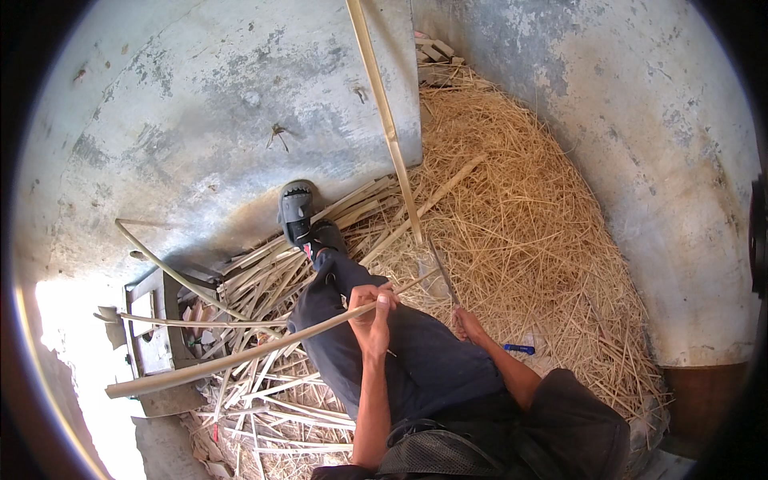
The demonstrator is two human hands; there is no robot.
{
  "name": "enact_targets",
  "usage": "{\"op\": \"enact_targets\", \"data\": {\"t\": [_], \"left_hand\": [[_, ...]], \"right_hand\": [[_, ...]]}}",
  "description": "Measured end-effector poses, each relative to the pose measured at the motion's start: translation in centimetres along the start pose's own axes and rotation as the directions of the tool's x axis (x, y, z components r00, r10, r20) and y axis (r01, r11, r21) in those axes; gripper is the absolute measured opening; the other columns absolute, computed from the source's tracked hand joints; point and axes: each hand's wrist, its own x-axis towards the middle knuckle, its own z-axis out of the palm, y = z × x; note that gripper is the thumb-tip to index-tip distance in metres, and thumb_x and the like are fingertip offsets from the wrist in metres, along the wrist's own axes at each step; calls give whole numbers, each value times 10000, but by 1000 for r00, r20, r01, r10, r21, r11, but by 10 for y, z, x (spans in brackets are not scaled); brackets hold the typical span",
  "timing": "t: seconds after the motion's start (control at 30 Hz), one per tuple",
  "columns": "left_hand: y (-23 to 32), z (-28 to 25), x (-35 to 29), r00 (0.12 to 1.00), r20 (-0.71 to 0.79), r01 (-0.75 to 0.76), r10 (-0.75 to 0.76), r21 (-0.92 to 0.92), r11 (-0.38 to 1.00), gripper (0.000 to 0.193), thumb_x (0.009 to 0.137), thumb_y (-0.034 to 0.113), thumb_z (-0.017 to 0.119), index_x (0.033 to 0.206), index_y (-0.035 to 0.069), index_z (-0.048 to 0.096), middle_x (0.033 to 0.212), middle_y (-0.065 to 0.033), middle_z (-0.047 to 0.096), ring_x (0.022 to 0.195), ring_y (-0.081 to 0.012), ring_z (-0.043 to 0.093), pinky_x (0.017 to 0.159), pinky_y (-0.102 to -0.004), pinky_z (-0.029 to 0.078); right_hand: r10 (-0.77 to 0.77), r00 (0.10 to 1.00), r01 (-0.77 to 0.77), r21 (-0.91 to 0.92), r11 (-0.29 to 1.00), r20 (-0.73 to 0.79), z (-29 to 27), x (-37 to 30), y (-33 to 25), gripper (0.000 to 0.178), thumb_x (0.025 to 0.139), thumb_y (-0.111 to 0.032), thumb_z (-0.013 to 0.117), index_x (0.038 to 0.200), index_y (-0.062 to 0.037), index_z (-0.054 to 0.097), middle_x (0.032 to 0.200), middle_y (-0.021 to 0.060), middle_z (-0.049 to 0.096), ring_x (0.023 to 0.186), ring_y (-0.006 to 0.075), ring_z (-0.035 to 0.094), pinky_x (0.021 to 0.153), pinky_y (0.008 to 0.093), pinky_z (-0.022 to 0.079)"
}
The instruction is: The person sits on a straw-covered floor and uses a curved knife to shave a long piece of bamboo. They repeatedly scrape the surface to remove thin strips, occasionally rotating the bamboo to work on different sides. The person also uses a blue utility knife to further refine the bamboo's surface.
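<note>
My left hand [372, 316] is closed around a long split bamboo strip [264, 350] that lies across my lap. Its wide end reaches far to the left, while its thin end comes close to the blade at the right. In my right hand [466, 324] is a knife [442, 270], its narrow dark blade pointing up and away from me. The blade is beside the thin end of the strip; whether they touch, I cannot tell. Another bamboo strip [390, 132] runs from the top edge down to near the knife's tip.
Pale shavings [520, 200] heap up on the right beside a worn wall [664, 176]. Several split strips [260, 280] lie to the left of my legs, near a wooden frame [152, 320]. A blue tool [520, 349] lies by my right forearm. A grey shoe [298, 206] is on my foot.
</note>
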Motion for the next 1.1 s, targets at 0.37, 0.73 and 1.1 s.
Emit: {"op": "enact_targets", "data": {"t": [0.37, 0.73, 1.1], "left_hand": [[-16, -3, 5, 994, -86, -64, 61, -23, 998, 222, 1031, 166, 693, 947, 0, 571, 814, -72, 623, 753, -142, 565, 770, -303, 508], [-14, 2, 5, 995, -90, -58, 52, -68, 996, 254, 1050, 144, 654, 861, 9, 551, 713, -62, 572, 694, -142, 541, 724, -327, 513], [-25, -7, -6, 997, -61, -35, 45, 151, 988, 411, 1023, 196, 693, 694, 17, 525, 650, -66, 653, 579, -86, 566, 533, -269, 461]], "right_hand": [[-248, 966, 238, -127, 963, -74, 15, 18, -25, 492, 1037, -542, 526, 803, -110, 489, 529, -13, 384, 388, 112, 347, 375, 307, 306], [-114, 993, 104, 195, 975, 38, 9, 4, -43, 396, 1012, -444, 472, 777, -126, 460, 520, -9, 394, 375, 133, 327, 392, 321, 329], [-91, 979, 60, -170, 984, -182, 7, 39, 6, 481, 1012, -424, 513, 667, -90, 488, 519, 24, 443, 394, 172, 388, 405, 365, 330]]}}
